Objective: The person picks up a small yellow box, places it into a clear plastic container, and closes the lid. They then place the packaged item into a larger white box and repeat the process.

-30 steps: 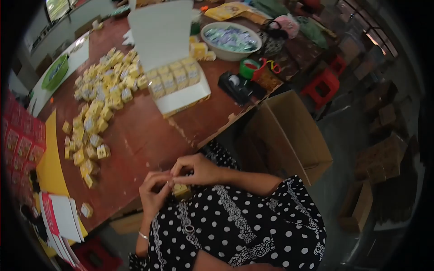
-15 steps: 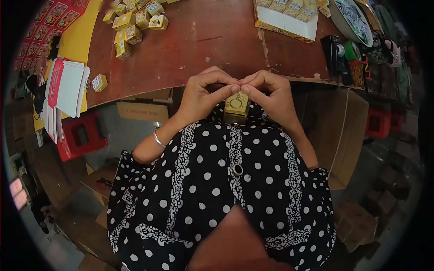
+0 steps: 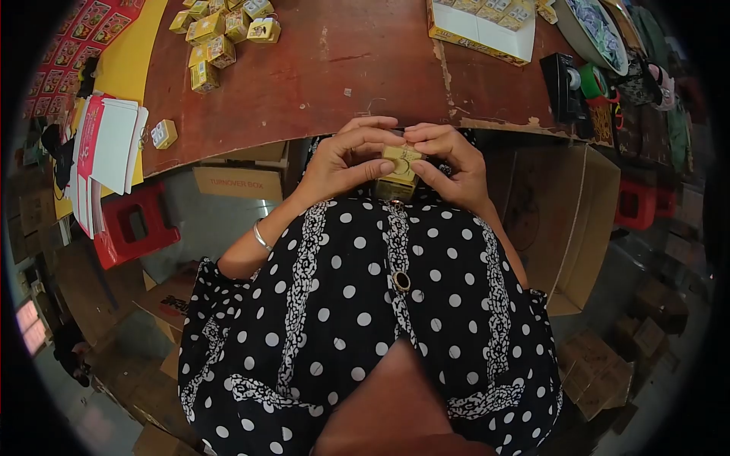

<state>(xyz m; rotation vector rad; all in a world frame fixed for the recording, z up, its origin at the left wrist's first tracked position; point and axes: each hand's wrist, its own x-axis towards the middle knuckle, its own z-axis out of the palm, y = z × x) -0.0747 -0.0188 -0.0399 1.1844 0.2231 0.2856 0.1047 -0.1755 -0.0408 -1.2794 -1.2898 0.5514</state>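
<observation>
Both hands grasp one small yellow box [image 3: 398, 171] at the lap, just below the table [image 3: 319, 83] edge: left hand [image 3: 346, 159] pinching its top, right hand [image 3: 449, 163] bracing; best keep it steady and press the flap evenly

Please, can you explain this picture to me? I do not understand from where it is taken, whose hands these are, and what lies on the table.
The camera sits on a person's head and looks down, so you see their own lap and polka-dot dress. The left hand and right hand together hold one small yellow box just below the table edge. On the brown table lie more small yellow boxes, a white tray of boxes and a tape dispenser. An open cardboard carton stands on the floor to the right.
</observation>
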